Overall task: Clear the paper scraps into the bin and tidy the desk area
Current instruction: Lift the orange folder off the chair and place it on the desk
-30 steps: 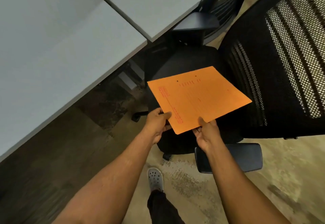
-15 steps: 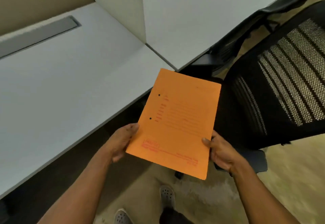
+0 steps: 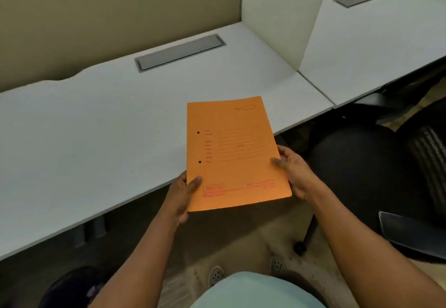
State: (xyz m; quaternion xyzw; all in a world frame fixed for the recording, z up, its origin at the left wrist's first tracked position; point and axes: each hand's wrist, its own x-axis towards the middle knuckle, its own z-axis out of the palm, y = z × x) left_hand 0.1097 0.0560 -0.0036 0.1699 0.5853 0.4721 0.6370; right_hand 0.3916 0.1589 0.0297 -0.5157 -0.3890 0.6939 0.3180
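Observation:
An orange paper folder [image 3: 231,153] with red print and two punched holes hangs over the front edge of the white desk [image 3: 96,126]. My left hand [image 3: 183,196] grips its lower left corner, thumb on top. My right hand [image 3: 293,172] holds its right edge. The folder's far half is above the desk top, its near half over the floor. No paper scraps or bin are in view.
A grey cable flap [image 3: 181,51] is set into the desk's back. A white divider panel [image 3: 282,17] separates it from a second desk [image 3: 376,32] on the right. A black mesh chair [image 3: 376,175] stands at the right. My feet [image 3: 217,275] are below.
The folder has come up from over the chair seat and turned upright, now reaching over the desk edge. My view has swung left and up toward the desk.

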